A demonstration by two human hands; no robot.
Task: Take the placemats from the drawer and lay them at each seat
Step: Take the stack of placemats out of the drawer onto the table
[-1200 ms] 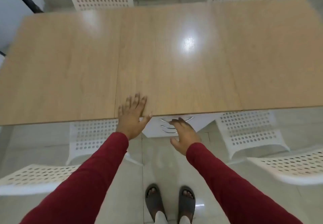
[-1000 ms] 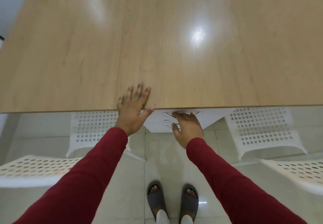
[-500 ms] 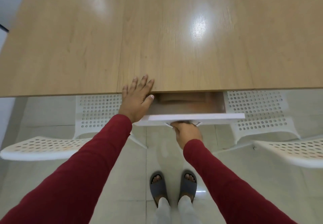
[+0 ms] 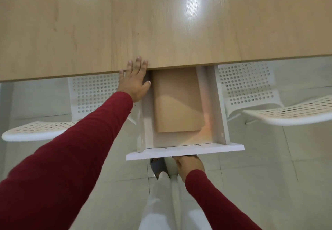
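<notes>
bare wood worktop, drawer out, tan placemats untouched inside; left hand fingers spread flat, right hand fingers hidden. laying all remains.

The fingers of the right hand go under the front panel of the drawer, so the grip and the handle cannot be seen. The far end of the placemats is hidden under the table edge, and how many lie in the stack cannot be told. The table is cut by the top, left and right edges of the frame. The right chair is cut at the right edge. One foot is covered by the right hand and the legs.
</notes>
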